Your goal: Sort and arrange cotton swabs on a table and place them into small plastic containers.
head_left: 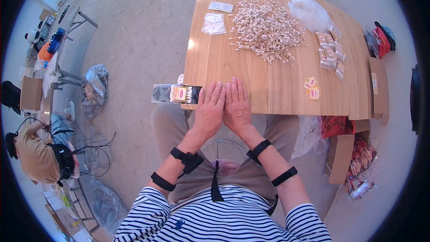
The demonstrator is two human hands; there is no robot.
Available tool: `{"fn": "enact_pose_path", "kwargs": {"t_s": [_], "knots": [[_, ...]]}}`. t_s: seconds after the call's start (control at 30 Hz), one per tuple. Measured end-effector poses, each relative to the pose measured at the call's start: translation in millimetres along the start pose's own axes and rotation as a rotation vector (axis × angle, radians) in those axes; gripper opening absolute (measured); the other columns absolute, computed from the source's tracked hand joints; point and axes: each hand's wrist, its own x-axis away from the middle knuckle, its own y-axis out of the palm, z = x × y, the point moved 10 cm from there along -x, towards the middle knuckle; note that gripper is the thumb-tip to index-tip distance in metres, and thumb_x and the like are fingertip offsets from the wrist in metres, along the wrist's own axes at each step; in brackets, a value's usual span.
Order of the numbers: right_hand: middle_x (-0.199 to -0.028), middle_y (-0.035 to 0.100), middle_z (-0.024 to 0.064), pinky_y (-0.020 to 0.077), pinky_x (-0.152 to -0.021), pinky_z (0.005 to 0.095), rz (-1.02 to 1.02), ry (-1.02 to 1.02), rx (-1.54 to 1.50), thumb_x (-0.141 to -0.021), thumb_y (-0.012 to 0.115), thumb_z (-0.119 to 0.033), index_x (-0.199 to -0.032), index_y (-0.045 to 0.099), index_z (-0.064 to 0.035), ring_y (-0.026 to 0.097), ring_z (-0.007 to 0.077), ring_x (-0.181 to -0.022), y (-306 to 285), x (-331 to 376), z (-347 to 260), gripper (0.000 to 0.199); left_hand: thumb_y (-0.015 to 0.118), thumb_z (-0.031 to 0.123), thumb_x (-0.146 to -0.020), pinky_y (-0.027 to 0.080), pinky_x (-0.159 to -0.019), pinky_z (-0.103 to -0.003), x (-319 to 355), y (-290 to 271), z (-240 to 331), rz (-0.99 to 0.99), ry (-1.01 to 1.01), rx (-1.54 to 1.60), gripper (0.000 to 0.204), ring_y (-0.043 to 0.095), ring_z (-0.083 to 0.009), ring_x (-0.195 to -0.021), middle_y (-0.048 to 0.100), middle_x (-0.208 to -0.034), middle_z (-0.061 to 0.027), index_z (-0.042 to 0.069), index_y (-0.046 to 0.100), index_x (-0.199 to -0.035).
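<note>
My left hand (209, 109) and my right hand (238, 109) lie side by side at the table's front edge, palms down and fingers stretched forward. Their inner sides touch, and whatever may be under the palms is hidden. Just left of my left hand, a flat pack of cotton swabs (181, 93) with a yellow and red label sits in a clear and black sleeve that sticks out past the table corner. Farther back on the table spreads a big heap of loose cotton swabs (268, 29). To the right are yellow labels (313, 90).
Several filled swab packs (330, 52) stand at the right, by crumpled clear plastic bags (309, 8). Small clear bags (214, 24) lie back left. An open cardboard box (339, 157) stands on the floor at right. Another person (38, 154) sits far left by a bench.
</note>
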Motion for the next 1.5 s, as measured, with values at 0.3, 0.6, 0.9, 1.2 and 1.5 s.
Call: {"fn": "enact_pose_path", "kwargs": {"t_s": [0.3,0.6,0.9,1.2,1.5], "knots": [[-0.16,0.029,0.027,0.0178,-0.125,0.049,-0.016,0.011,-0.043,-0.081,0.062,-0.016,-0.15,0.037,0.0069,0.022,0.041,-0.153,-3,0,0,0.077,0.065,0.009,-0.075,0.013,-0.124,-0.056,4,19,-1,-0.162,-0.003,-0.015,0.085,0.022,-0.0347,-0.154,0.028,-0.163,-0.0202,-0.004,0.034,-0.153],[-0.159,0.03,0.0279,0.0139,-0.126,0.0521,-0.036,-0.034,-0.065,-0.078,0.066,-0.017,-0.151,0.035,0.0073,0.022,0.0422,-0.152,-9,3,-1,0.083,0.057,0.013,-0.086,0.011,-0.123,-0.058,2,31,-1,-0.058,-0.071,-0.17,0.077,0.019,-0.0333,-0.156,0.025,-0.165,-0.0181,0.0,0.031,-0.157],[-0.162,0.027,0.0254,0.0092,-0.125,0.0559,-0.099,-0.009,-0.028,-0.076,0.071,-0.022,-0.154,0.033,0.0042,0.018,0.0399,-0.154,-6,4,-1,0.09,0.051,0.018,-0.09,0.012,-0.121,-0.063,1,29,-2,-0.041,-0.062,-0.201,0.069,0.024,-0.0321,-0.154,0.029,-0.164,-0.0166,0.002,0.035,-0.155],[-0.155,0.037,0.0231,0.0235,-0.12,0.0541,0.021,0.01,-0.32,-0.074,0.078,-0.019,-0.152,0.038,-0.0021,0.033,0.0372,-0.147,-54,7,12,0.09,0.071,0.013,-0.076,0.013,-0.12,-0.064,1,7,1,-0.122,-0.083,-0.046,0.089,0.021,-0.0329,-0.155,0.024,-0.165,-0.0163,0.003,0.033,-0.156],[-0.106,0.068,0.0086,0.0515,-0.09,0.0297,-0.054,0.454,-1.496,-0.094,0.071,-0.017,-0.148,0.043,0.0007,0.065,0.0135,-0.1,-76,33,23,0.063,0.067,-0.003,-0.087,0.056,-0.086,-0.039,4,-47,3,0.047,-0.303,0.786,0.051,0.071,-0.0338,-0.101,0.073,-0.106,-0.0179,0.003,0.055,-0.136]]}}
